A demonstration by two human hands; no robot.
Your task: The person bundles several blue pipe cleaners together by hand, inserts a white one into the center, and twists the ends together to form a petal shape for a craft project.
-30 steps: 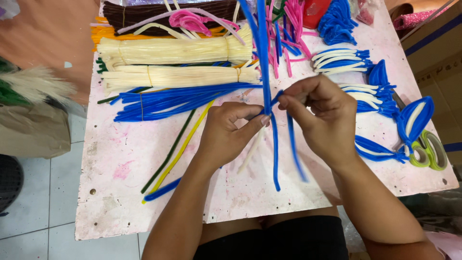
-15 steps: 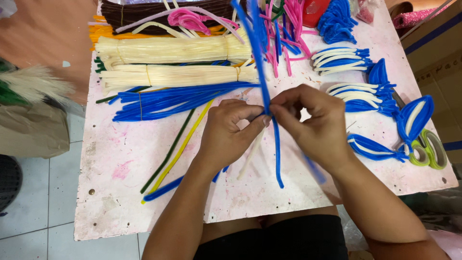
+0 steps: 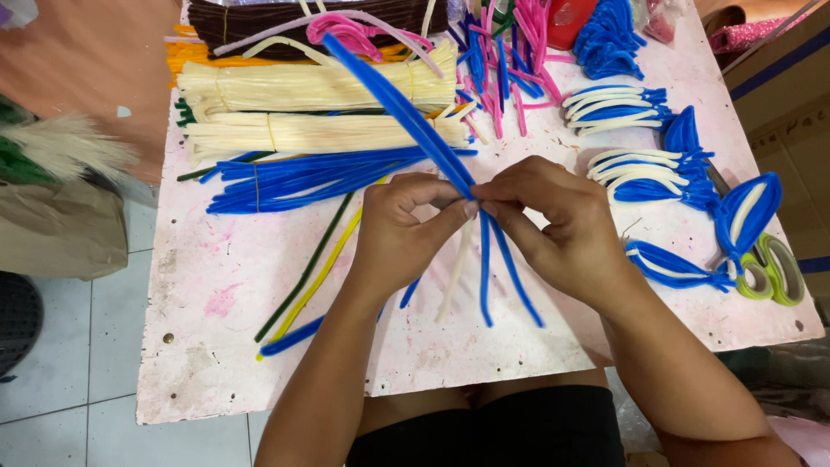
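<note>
Pinching is what both hands are doing at this moment: my left hand (image 3: 399,232) and my right hand (image 3: 553,227) meet fingertip to fingertip, each closed on the same small cluster of blue pipe cleaners (image 3: 406,117) at one shared point. From that pinch the long ends slant up and away to the left, over the stock behind, while the short tails (image 3: 510,277) hang down toward me under my right palm, with a single cream stem (image 3: 454,281) beside them under the left thumb.

I judge this piece to be midway: the stems are gathered and gripped at the waist, but no loops are shaped yet, unlike the finished ones.

Just beyond my right hand lies a finished blue-and-white leaf shape (image 3: 670,266), and farther right another looped one (image 3: 745,212) beside green-handled scissors (image 3: 772,272). Past my right knuckles sit several more finished blue-and-white bundles (image 3: 635,169), so a fair batch is done.

Left of my left hand, loose green and yellow stems (image 3: 307,272) lie on the pale pink table (image 3: 216,346). Beyond my left fingers wait a tied blue bundle (image 3: 294,177), then cream bundles (image 3: 303,86), and farthest a dark brown bundle (image 3: 259,17), plenty of stock left.
</note>
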